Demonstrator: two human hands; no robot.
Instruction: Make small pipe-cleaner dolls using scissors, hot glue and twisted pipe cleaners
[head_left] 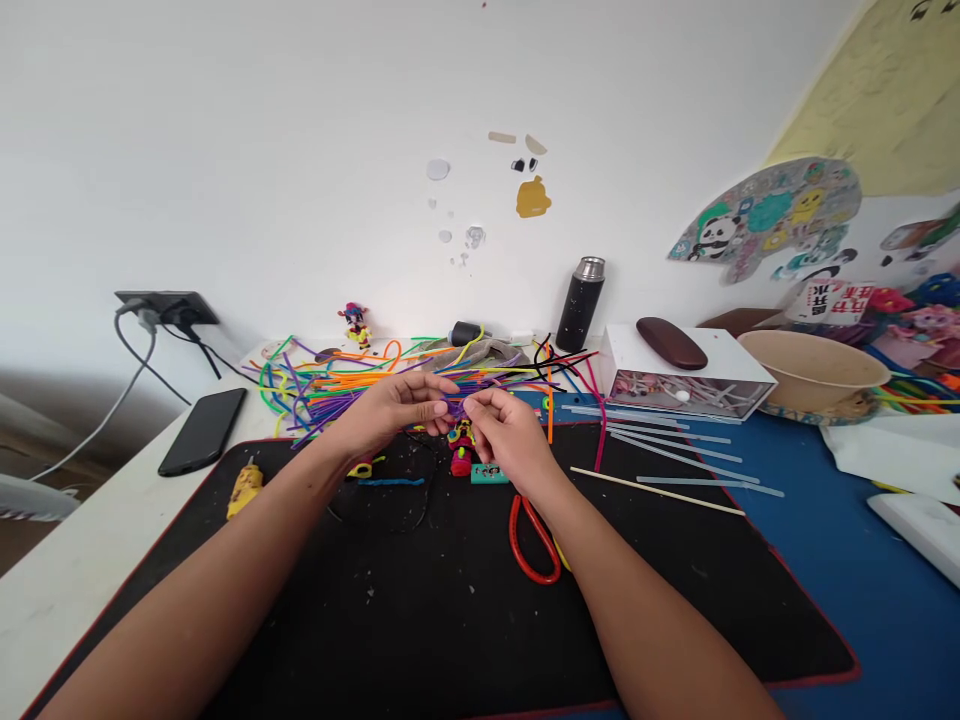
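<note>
My left hand and my right hand meet over the back of a black mat. Fingertips of both are pinched on a short purple pipe cleaner, partly hidden by the fingers. Just below them stands a small pink, yellow and dark figure, its upper part close to my hands. A teal patterned piece lies beside it, by my right wrist. Under my left wrist are a yellow-and-pink piece and a blue pipe cleaner. A red looped handle lies near my right forearm.
Many coloured pipe cleaners spread behind my hands. Translucent sticks and a wooden stick lie right. A yellow glue gun and phone are left. A black flask, white box and bowl stand behind.
</note>
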